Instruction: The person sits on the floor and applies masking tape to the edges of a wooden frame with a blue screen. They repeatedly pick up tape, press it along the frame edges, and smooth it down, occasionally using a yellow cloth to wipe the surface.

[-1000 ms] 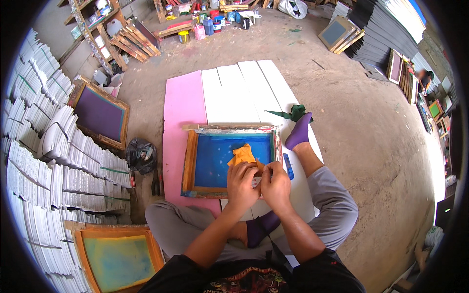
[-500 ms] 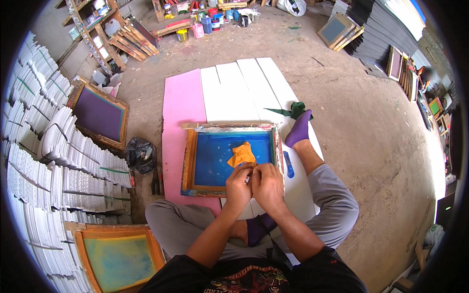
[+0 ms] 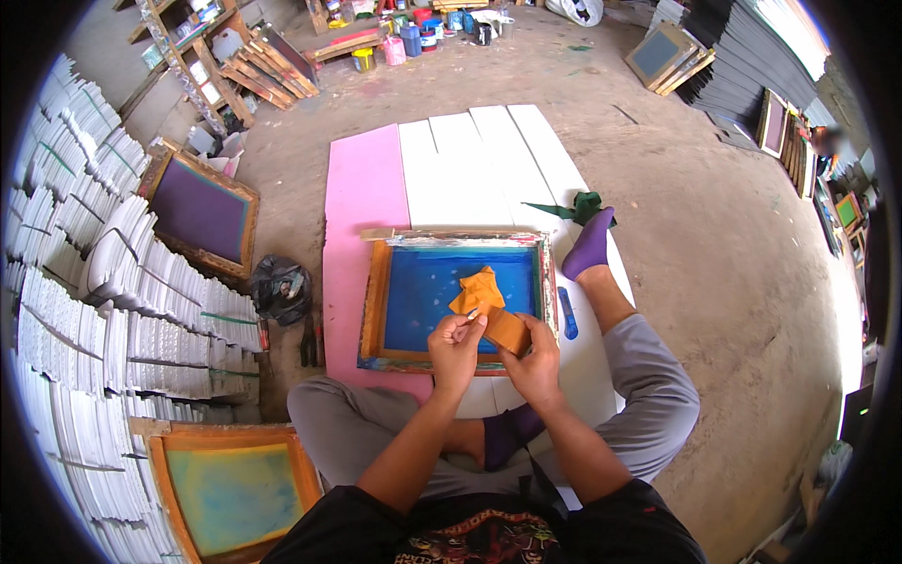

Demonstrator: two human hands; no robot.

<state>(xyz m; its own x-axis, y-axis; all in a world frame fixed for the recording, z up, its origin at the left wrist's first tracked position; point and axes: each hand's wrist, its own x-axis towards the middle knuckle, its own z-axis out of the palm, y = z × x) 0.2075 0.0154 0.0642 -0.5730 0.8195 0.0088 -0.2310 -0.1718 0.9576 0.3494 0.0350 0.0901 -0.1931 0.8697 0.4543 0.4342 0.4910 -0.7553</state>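
Observation:
A wood-framed printing screen (image 3: 374, 310) with blue mesh lies in front of me on white and pink sheets. Over its near right part, my right hand (image 3: 534, 357) grips a flat brown-orange piece (image 3: 507, 331) by its right end; its exact kind is unclear. Close to the left corner of that piece, my left hand (image 3: 455, 350) is closed, thumb and fingers pinching a small pale object (image 3: 473, 317) too small to name. On the mesh just beyond my fingers rests a crumpled orange piece (image 3: 477, 289) of cloth or paper. A blue cutter knife (image 3: 567, 313) lies right of the frame.
My purple-socked foot (image 3: 589, 246) is beside the frame, near a dark green scrap (image 3: 584, 205). Stacks of white sheets (image 3: 103, 329) line the left, with a black bag (image 3: 281, 289) and other screens (image 3: 202, 211). Paint containers (image 3: 411, 39) stand at the back.
My hands, earlier pressed together, have moved apart, and the brown-orange piece now shows between them. The whole view has shifted slightly.

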